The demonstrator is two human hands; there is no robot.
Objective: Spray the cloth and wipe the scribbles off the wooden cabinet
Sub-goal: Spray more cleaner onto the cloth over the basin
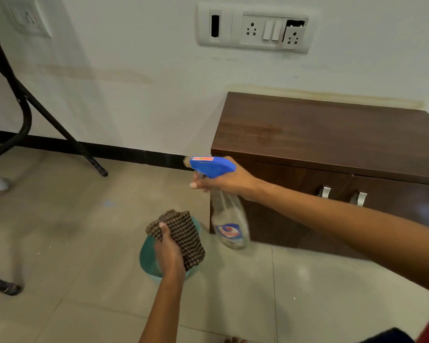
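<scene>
Spray bottle (229, 219): clear plastic, tapering to a blue trigger head, a blue and white label low on its body; whether liquid is inside cannot be told.
Right hand (227, 180): clamped around the bottle's neck, nozzle pointing left, bottle hanging in the air just beside the cabinet's left front corner.
Cloth (182, 237): folded, brown checked weave, knobbly texture.
Left hand (167, 252): closed on the cloth, holding it over a round teal basin (146, 258).
Basin: on the tiled floor (84, 219), contents hidden by the cloth.
Wooden cabinet (332, 137): dark, smooth grained top, two metal door handles; scribbles not discernible.
</scene>
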